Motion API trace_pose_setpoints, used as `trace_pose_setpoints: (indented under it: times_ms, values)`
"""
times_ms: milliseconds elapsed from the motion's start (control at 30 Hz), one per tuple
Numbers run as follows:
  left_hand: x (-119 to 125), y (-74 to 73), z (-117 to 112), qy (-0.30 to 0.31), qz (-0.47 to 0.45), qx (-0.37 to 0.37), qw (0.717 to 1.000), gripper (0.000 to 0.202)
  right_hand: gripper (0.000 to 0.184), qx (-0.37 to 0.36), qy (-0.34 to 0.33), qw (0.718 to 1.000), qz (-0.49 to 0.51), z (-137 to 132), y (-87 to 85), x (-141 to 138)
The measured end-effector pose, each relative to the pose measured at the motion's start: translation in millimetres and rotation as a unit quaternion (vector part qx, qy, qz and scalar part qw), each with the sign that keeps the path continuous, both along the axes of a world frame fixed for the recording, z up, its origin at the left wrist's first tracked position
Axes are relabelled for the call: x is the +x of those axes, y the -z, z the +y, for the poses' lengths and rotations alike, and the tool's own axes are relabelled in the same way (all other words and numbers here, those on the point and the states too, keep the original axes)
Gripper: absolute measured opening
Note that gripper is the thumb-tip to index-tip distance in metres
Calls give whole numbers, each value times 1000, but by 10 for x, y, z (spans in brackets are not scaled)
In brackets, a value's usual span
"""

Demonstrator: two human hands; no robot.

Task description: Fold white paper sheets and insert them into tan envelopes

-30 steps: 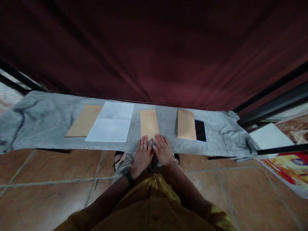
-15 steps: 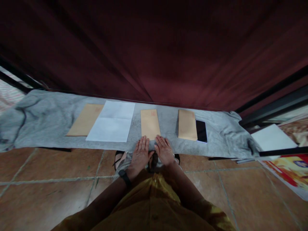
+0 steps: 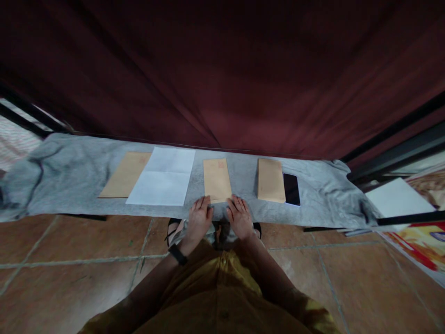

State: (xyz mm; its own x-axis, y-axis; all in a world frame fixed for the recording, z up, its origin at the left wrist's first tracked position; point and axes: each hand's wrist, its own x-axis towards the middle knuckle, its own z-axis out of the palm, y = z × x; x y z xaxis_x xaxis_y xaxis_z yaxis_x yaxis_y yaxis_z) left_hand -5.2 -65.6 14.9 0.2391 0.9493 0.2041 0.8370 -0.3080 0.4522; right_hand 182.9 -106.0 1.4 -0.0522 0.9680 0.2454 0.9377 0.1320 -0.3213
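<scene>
A narrow brown paper envelope (image 3: 217, 176) with a small red print lies lengthwise in front of me, a crease line showing near its lower edge. At its lower left corner are the fingertips of my left hand (image 3: 200, 220), slightly bent, the thumb apart. My right hand (image 3: 240, 219) rests with fingers stretched out, its fingertips touching the lower right corner. Neither hand holds anything that I can see.
Grey cloth (image 3: 243, 185) covers the narrow table. To the left lie a creased white sheet (image 3: 162, 178) and a brown envelope (image 3: 125, 176) partly beneath it. On the right, a stack of brown envelopes (image 3: 270, 180) lies beside a phone (image 3: 291, 189). A dark red curtain (image 3: 222, 93) hangs behind.
My hands have moved slightly apart, the left one outward to the envelope's lower left corner. A crease now shows near the envelope's lower edge. The other papers have stayed put.
</scene>
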Motion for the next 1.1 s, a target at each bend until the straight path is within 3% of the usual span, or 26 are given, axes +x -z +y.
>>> trace_pose_setpoints:
  times_ms: [167, 300, 400, 500, 700, 800, 867, 900, 967, 1033, 1100]
  values:
    - [100, 9, 316, -96, -183, -88, 974, 49, 43, 7, 8, 1000, 20, 26, 10, 6]
    - [188, -70, 440, -173, -327, -206, 906, 55, 42, 6, 4, 1000, 29, 30, 7, 15]
    - [237, -131, 458, -160, -417, -273, 852, 38, 42, 7, 4, 999, 39, 25, 2, 17]
    - [248, -170, 461, -144, -444, -310, 828, 28, 42, 6, 3, 999, 49, 30, 7, 20]
    - [205, -243, 448, -136, -485, -359, 785, 41, 46, 9, 28, 994, 101, 123, 55, 16]
    - [189, -253, 374, -118, -505, -373, 769, 47, 51, 6, 65, 979, 195, 224, 69, 9]
    - [177, -245, 317, -105, -525, -374, 757, 52, 57, -17, 86, 933, 348, 295, 57, 5]
    - [168, -239, 293, -101, -534, -373, 752, 53, 60, -36, 100, 891, 441, 324, 42, 2]
    - [150, -231, 259, -94, -546, -374, 744, 55, 64, -90, 124, 781, 605, 358, -7, -9]
    - [133, -235, 242, -86, -554, -377, 738, 55, 57, -146, 129, 681, 706, 354, -73, -31]
    - [124, -248, 238, -77, -561, -382, 730, 53, 48, -182, 116, 628, 748, 323, -140, -64]
